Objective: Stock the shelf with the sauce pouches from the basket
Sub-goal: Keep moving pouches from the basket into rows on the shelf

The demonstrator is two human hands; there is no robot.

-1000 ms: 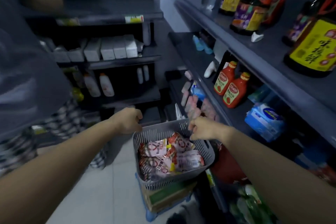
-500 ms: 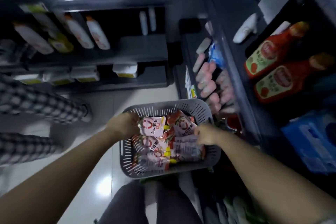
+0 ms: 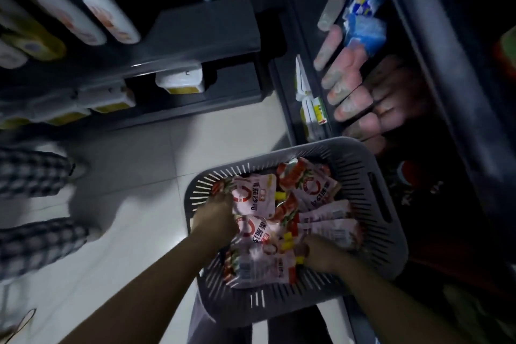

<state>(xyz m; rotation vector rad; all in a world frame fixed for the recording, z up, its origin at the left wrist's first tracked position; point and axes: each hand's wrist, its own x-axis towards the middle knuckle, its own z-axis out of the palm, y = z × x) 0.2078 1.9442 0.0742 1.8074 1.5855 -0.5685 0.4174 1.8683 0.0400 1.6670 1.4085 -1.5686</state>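
Observation:
A grey slotted basket (image 3: pixel 386 204) sits low in front of me, holding several pink-and-red sauce pouches (image 3: pixel 310 186) with yellow caps. My left hand (image 3: pixel 216 218) is inside at the basket's left side, its fingers curled on the edge of a pouch (image 3: pixel 257 195). At the basket's near side, my right hand (image 3: pixel 321 257) is closed over a pouch (image 3: pixel 332 229), with a yellow cap showing at its fingers. The dark shelf (image 3: pixel 290 70) to the right carries a row of pink pouches (image 3: pixel 351 86) just beyond the basket.
Another person's legs in checked trousers (image 3: pixel 33 176) stand on the pale tiled floor (image 3: pixel 145 170) at the left. A dark shelf unit (image 3: pixel 201 36) with white bottles lies ahead. Blue packets (image 3: pixel 363 25) sit on the right shelf. My own legs (image 3: pixel 223 324) are under the basket.
My view has tilted further down and closer to the basket. Both hands have gone from the basket's rim down onto the pouches inside it.

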